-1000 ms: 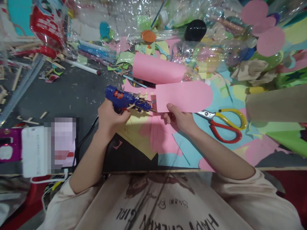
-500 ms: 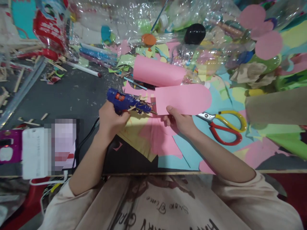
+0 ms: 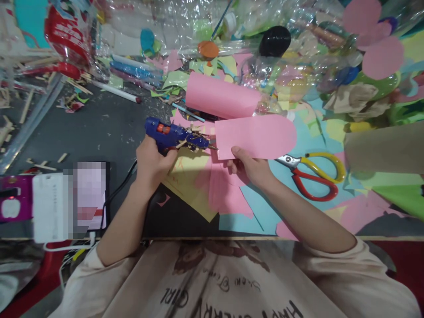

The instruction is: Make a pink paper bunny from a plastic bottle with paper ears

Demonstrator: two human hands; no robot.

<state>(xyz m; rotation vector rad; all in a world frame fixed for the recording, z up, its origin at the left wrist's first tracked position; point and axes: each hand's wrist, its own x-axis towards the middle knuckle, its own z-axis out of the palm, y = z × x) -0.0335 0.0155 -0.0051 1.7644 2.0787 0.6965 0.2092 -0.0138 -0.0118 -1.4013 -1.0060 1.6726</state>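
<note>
My left hand (image 3: 153, 161) is wrapped round the handle of a blue hot glue gun (image 3: 175, 134), its front crusted with small wood bits. The gun's nozzle points right and meets the left edge of a pink paper piece (image 3: 256, 137), which is rounded at its right end. Thumb on top and fingers beneath, my right hand (image 3: 247, 164) pinches that paper along its lower edge. Just behind it lies a bottle wrapped in pink paper (image 3: 221, 95). Scissors (image 3: 311, 174) with one yellow and one red handle rest to the right of my right hand.
Paper scraps in pink, yellow and blue (image 3: 251, 207) cover the table under my hands. Clear plastic bottles crowd the back. A phone (image 3: 91, 190) and a white power bank (image 3: 48, 207) lie at the left, near the glue gun's black cord (image 3: 121, 190).
The glue gun's nozzle has shifted slightly up along the left edge of the pink paper. Both hands keep their holds, and the view has moved a little.
</note>
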